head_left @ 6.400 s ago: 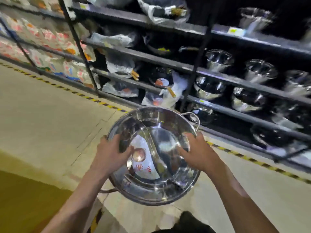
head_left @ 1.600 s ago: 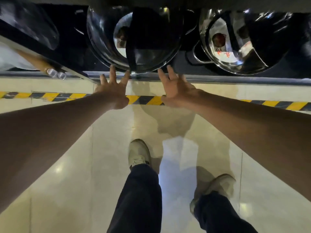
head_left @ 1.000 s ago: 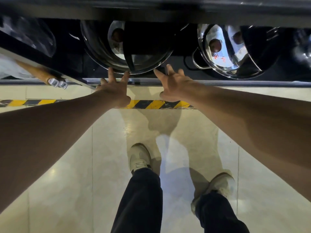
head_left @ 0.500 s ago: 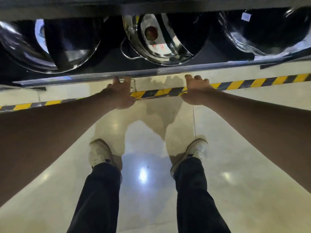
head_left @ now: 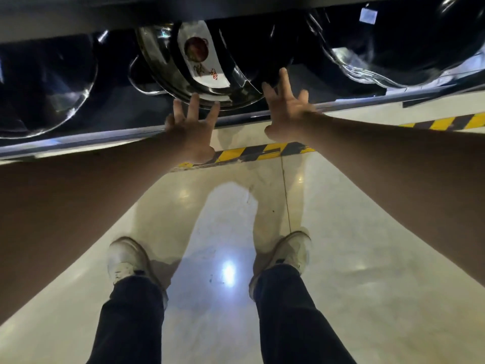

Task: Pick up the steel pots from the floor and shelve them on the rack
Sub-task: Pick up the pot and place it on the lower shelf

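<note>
1. Since half a second ago the view has slid along the rack point(head_left: 78, 143): the labelled steel pot point(head_left: 199, 61) that sat up and between the arms now lies straight ahead of both hands, and the fingers, then curled at the shelf lip, have reached past it and spread.
2. The rack's bottom shelf runs across the top of the view, its front rail slanting up to the right. The pot sits on it, rim and divided inside tipped toward the person, a loop handle showing at its left.
3. Two more pots flank it, one to the left point(head_left: 44, 82) and one to the right point(head_left: 393, 48), each set apart from it.
4. The left hand point(head_left: 191, 132) is open, its fingertips at the pot's near rim; contact looks likely but I cannot be sure.
5. The right hand point(head_left: 286, 111) is open too, fingers splayed beside the pot's right edge, slightly further in.
6. Judgement: the pot lies dead ahead, evenly between the hands, so a straight two-handed nudge backward would seat it.
</note>
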`<state>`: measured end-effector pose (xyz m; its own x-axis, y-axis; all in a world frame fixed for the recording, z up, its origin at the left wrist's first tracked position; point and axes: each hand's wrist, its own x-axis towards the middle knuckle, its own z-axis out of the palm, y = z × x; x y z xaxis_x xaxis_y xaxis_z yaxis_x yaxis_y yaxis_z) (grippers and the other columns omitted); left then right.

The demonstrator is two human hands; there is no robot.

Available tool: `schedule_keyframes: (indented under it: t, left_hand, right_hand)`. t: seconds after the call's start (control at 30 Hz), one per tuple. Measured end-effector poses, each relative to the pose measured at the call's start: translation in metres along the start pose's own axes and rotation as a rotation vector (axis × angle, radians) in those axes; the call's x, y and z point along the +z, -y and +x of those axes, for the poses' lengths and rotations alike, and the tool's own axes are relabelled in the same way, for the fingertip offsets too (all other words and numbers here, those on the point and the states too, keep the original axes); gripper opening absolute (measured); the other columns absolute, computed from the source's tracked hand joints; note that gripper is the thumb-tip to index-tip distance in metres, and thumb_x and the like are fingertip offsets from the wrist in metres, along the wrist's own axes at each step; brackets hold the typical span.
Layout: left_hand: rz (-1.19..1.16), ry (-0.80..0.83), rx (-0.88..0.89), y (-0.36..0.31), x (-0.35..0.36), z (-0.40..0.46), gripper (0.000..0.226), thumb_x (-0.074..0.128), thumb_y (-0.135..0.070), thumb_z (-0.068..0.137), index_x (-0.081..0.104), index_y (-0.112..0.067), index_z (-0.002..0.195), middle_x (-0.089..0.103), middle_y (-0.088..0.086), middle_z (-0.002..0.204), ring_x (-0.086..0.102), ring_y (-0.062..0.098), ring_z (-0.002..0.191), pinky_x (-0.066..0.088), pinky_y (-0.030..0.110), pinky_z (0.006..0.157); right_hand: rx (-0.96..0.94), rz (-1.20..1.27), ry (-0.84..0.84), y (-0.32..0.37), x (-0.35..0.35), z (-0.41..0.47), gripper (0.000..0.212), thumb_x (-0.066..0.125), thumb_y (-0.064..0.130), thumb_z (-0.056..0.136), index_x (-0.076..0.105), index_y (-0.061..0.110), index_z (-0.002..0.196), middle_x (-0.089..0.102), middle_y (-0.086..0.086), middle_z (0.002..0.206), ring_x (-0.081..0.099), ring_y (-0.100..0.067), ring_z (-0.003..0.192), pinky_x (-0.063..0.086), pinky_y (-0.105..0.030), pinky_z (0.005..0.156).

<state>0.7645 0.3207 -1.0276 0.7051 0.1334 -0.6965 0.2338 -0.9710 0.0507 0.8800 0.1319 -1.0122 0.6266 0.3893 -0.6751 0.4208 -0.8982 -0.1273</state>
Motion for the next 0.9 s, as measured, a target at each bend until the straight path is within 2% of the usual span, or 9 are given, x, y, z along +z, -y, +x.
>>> schedule_keyframes:
  t: [0.13,0.23,0.33,0.43,0.53,0.63,0.7,0.77,0.9]
  left_hand:
    - [0.045,0.061,-0.059,0.032,-0.021,0.011,0.109,0.067,-0.036,0.083,-0.015,-0.036,0.155,-0.026,0.012,0.162,-0.014,0.045,0.148,0.019,0.061,0.115]
    - [0.077,0.099,-0.034,0.056,-0.036,0.014,0.111,0.069,-0.038,0.084,-0.016,-0.034,0.155,-0.027,0.011,0.162,-0.014,0.042,0.150,0.020,0.060,0.116]
    - [0.072,0.049,-0.013,0.067,-0.037,0.003,0.108,0.070,-0.034,0.085,-0.012,-0.036,0.155,-0.025,0.013,0.162,-0.006,0.042,0.150,0.031,0.060,0.113]
    - [0.061,0.000,0.008,0.063,-0.023,-0.013,0.109,0.070,-0.031,0.084,-0.013,-0.044,0.153,-0.026,0.015,0.162,-0.006,0.045,0.150,0.028,0.064,0.110]
    - [0.093,0.042,0.065,0.060,-0.010,-0.020,0.106,0.068,-0.034,0.084,-0.013,-0.047,0.152,-0.026,0.010,0.163,-0.006,0.043,0.150,0.027,0.064,0.109]
    - [0.076,0.041,0.005,0.061,-0.010,-0.018,0.104,0.066,-0.036,0.085,-0.013,-0.046,0.152,-0.025,0.003,0.164,-0.006,0.046,0.149,0.025,0.064,0.110]
    - [0.077,0.023,-0.002,0.061,-0.014,-0.014,0.105,0.067,-0.035,0.084,-0.012,-0.048,0.151,-0.025,0.003,0.164,-0.006,0.048,0.149,0.025,0.065,0.109]
    - [0.071,0.024,-0.020,0.060,-0.020,-0.010,0.104,0.067,-0.033,0.084,-0.012,-0.050,0.150,-0.026,0.004,0.163,-0.004,0.049,0.148,0.027,0.065,0.108]
    - [0.033,0.101,-0.030,0.053,-0.022,-0.005,0.105,0.066,-0.030,0.085,-0.015,-0.053,0.149,-0.028,0.002,0.163,0.003,0.048,0.149,0.032,0.063,0.107]
  right_hand:
    - [-0.105,-0.022,-0.027,0.008,0.019,-0.008,0.107,0.065,0.019,0.080,-0.010,0.042,0.153,-0.031,-0.001,0.161,0.026,-0.051,0.132,0.041,-0.038,0.066]
    - [-0.137,-0.021,-0.037,0.015,0.024,-0.008,0.109,0.065,0.019,0.079,-0.011,0.044,0.152,-0.030,-0.001,0.161,0.030,-0.050,0.130,0.041,-0.036,0.062]
    - [-0.115,0.000,-0.093,0.021,0.026,-0.007,0.103,0.066,0.024,0.080,-0.005,0.040,0.154,-0.025,-0.003,0.163,0.033,-0.045,0.126,0.038,-0.033,0.057]
    - [-0.057,0.029,-0.109,0.017,0.025,-0.010,0.103,0.066,0.027,0.080,-0.004,0.037,0.155,-0.021,-0.005,0.164,0.029,-0.047,0.129,0.045,-0.038,0.065]
    - [-0.062,0.012,-0.031,0.014,0.023,-0.015,0.107,0.065,0.021,0.078,-0.009,0.036,0.155,-0.015,0.000,0.165,0.022,-0.050,0.135,0.045,-0.041,0.069]
    - [-0.036,-0.042,-0.058,0.022,0.023,-0.018,0.107,0.066,0.016,0.076,-0.003,0.035,0.155,-0.012,-0.003,0.165,0.023,-0.047,0.134,0.042,-0.041,0.071]
    - [0.044,-0.038,-0.085,0.027,0.019,-0.017,0.102,0.066,0.017,0.076,0.002,0.039,0.154,-0.018,-0.011,0.163,0.021,-0.048,0.134,0.043,-0.041,0.077]
    - [0.082,0.009,-0.051,0.027,0.015,-0.015,0.105,0.062,0.014,0.078,-0.004,0.041,0.154,-0.024,-0.008,0.163,0.017,-0.050,0.137,0.047,-0.043,0.082]
    - [0.035,-0.007,0.010,0.017,0.005,-0.006,0.109,0.054,0.004,0.071,-0.006,0.042,0.153,-0.020,0.002,0.164,0.014,-0.048,0.139,0.048,-0.042,0.067]
